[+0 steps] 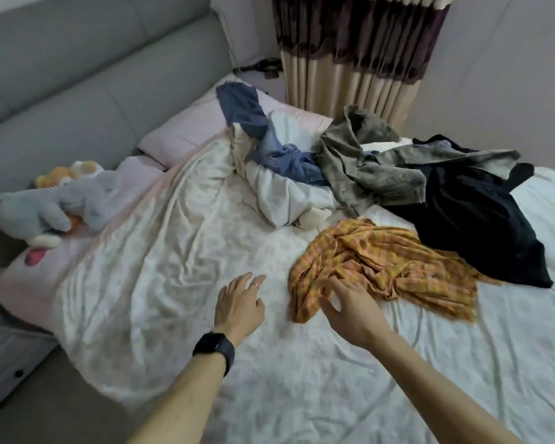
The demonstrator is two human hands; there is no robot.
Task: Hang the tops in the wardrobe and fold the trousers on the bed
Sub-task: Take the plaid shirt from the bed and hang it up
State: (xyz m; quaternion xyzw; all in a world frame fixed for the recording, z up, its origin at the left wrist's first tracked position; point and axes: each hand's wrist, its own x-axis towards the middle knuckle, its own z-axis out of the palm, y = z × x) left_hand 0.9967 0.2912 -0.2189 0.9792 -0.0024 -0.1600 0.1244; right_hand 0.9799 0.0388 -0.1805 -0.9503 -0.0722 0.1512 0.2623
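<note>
Left hand (241,302): hovered with fingers loosely spread above the white-sheeted bed (302,379), holding nothing.
Right hand (350,304): fingers splayed over the near edge of the crumpled orange checked cloth garment (388,267); contact unclear.
Garment's place: lay mid-bed, touching the rumpled black garment (468,225).

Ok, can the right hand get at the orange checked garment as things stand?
Probably yes. The right hand, fingers spread, is over the near edge of the orange checked garment, with nothing between them. The black garment seems to overlap only its far side.
</note>
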